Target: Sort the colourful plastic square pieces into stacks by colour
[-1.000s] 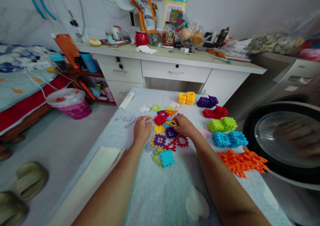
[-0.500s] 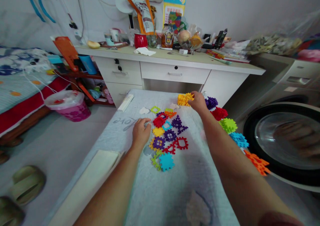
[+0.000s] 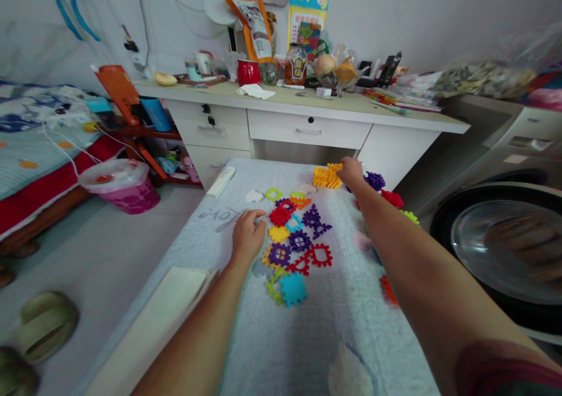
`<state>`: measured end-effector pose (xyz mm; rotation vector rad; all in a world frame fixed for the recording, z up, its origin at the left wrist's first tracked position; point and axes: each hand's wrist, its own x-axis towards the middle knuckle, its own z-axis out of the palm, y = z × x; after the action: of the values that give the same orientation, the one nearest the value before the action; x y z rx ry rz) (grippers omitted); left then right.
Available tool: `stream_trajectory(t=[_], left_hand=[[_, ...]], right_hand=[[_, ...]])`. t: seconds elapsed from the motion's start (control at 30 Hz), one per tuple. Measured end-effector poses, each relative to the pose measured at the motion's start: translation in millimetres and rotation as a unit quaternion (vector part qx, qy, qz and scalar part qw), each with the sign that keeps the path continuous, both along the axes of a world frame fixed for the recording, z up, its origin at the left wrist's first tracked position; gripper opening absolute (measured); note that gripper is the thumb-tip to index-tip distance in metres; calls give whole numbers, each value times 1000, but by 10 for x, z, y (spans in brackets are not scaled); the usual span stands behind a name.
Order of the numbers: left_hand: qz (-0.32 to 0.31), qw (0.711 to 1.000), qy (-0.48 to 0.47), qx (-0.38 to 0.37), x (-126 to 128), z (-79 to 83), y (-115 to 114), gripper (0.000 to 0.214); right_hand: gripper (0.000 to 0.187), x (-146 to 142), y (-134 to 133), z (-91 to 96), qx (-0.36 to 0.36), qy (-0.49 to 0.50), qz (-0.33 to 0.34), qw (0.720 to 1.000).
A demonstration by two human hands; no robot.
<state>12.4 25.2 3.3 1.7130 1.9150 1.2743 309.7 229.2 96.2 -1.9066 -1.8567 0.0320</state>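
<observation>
Flat plastic interlocking pieces in several colours [image 3: 295, 241] lie loose in the middle of a pale blue cloth-covered table [image 3: 281, 337]. My left hand [image 3: 246, 236] rests on the cloth at their left edge, fingers slightly bent and lying down, fingertips beside a red piece [image 3: 280, 215]; nothing is in it. My right hand [image 3: 351, 171] reaches to the far end, fingers pinched on a yellow piece at the top of the yellow stack [image 3: 325, 177]. My right forearm hides most of the sorted stacks along the right side; purple [image 3: 375, 181], red [image 3: 392, 198] and green [image 3: 410, 214] ones peek out.
A white desk [image 3: 307, 128] crowded with cups, jars and packets stands beyond the table. A washing machine door [image 3: 496, 250] is at the right. A pink bin [image 3: 120, 184] and a bed [image 3: 35, 144] are at the left. A cream flat box [image 3: 158, 320] lies on the table's near left.
My right hand left the loose pile with a yellow piece and reached to the yellow stack at the far end, where it stays. The left hand has barely moved.
</observation>
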Motion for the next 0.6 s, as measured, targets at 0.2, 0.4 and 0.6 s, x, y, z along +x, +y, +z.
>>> stream_trajectory(t=[0.2,0.4,0.6], left_hand=[[0,1000,3,8,-3,-15,9,26],[-3,1000,-3,6,-1,-13,6,26],[-1,1000,1,5,6,3,-2,27]], right_hand=[[31,-98,-286,17,69,30,8,997],[20,-605,-1117,-100,21,75,192,978],[11,-1075,-1793,-289,-98,-35,388,916]])
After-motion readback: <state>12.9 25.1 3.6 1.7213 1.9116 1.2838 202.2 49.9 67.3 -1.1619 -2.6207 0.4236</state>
